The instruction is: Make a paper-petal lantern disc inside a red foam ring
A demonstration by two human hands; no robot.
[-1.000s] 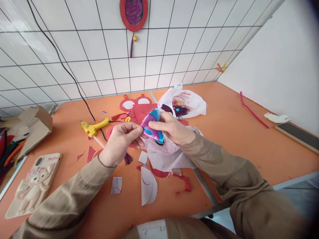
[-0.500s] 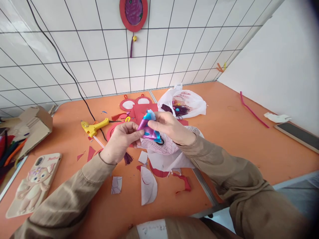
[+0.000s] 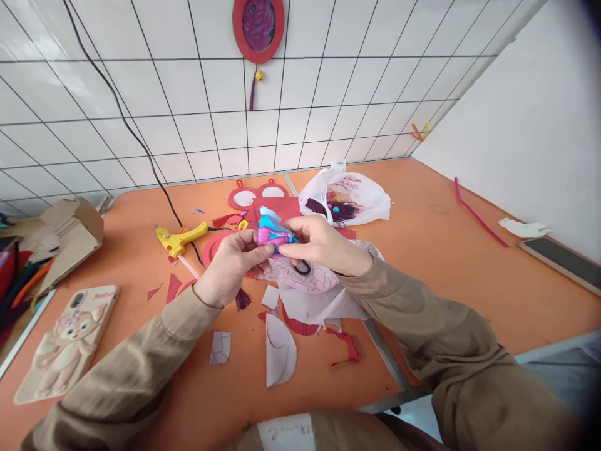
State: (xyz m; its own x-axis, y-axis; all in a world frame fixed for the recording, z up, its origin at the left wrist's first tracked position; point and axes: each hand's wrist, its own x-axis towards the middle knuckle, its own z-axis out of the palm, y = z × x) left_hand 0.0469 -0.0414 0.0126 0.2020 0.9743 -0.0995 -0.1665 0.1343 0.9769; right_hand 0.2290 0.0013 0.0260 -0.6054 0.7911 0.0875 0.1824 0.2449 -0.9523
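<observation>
Both of my hands hold a small shiny blue-and-pink packet (image 3: 275, 235) with a whitish top edge, above the middle of the table. My left hand (image 3: 237, 260) pinches its left side between thumb and fingers. On the right side, my right hand (image 3: 319, 245) grips it with thumb below and fingers bent behind. What the packet contains does not show. Just under my right hand, a black loop (image 3: 303, 268) lies on pale patterned fabric (image 3: 323, 275). Left of my left hand rests a yellow hot glue gun (image 3: 181, 239) with a glue stick in it.
Red rings with white centres (image 3: 244, 198) and an open white plastic bag (image 3: 370, 200) with purple threads lie at the back. Nearer are a white cut piece (image 3: 280, 351) and red scraps (image 3: 347, 344). A phone case (image 3: 70, 344) lies left, a dark phone-like slab (image 3: 563, 260) right.
The packet has turned and looks more folded together between my fingers. My right hand's fingers have shifted lower on it. The whole view has moved slightly.
</observation>
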